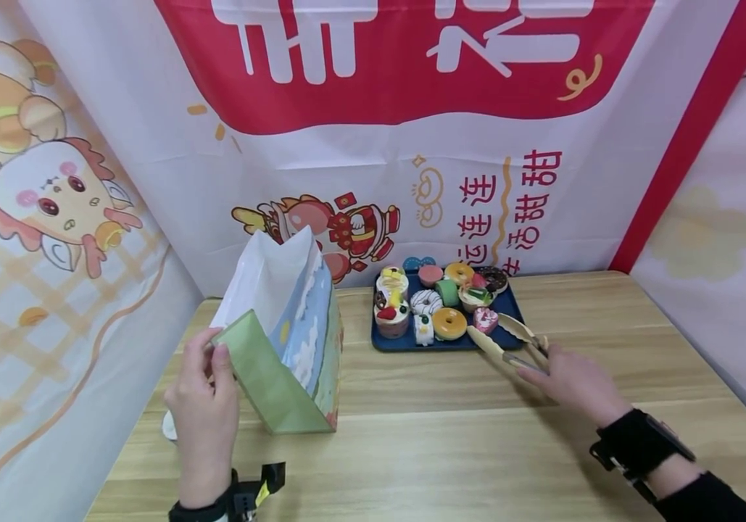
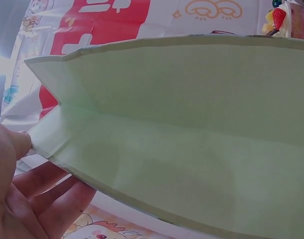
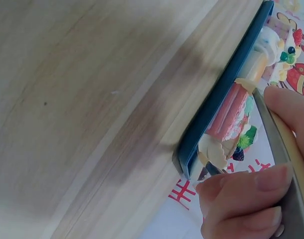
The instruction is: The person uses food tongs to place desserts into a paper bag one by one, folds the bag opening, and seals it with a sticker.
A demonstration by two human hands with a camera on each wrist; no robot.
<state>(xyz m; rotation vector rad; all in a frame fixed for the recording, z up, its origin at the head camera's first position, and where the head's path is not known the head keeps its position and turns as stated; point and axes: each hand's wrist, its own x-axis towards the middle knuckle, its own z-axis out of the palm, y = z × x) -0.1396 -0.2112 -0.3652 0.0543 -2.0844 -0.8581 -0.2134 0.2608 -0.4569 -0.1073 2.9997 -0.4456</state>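
Note:
My left hand (image 1: 203,406) pinches the upper corner of a paper gift bag (image 1: 268,380) between thumb and fingers. The bag has a plain green side, a blue-sky printed face and a white inside, which shows at its open mouth. In the left wrist view the green side (image 2: 192,99) fills most of the picture, creased inward. My right hand (image 1: 575,384) grips tongs (image 1: 486,344) with pale tips. Those tips are spread on either side of a small pink cupcake (image 1: 486,319) at the front right of a dark blue tray (image 1: 382,346). In the right wrist view its ridged pink side (image 3: 226,117) lies between them.
Several toy sweets share the tray, among them a glazed doughnut (image 1: 449,324), a white striped doughnut (image 1: 426,302), a green roll (image 1: 447,292) and a strawberry-topped cup (image 1: 391,322). Printed cloth walls (image 1: 346,159) enclose the wooden table (image 1: 425,449) at the back and sides.

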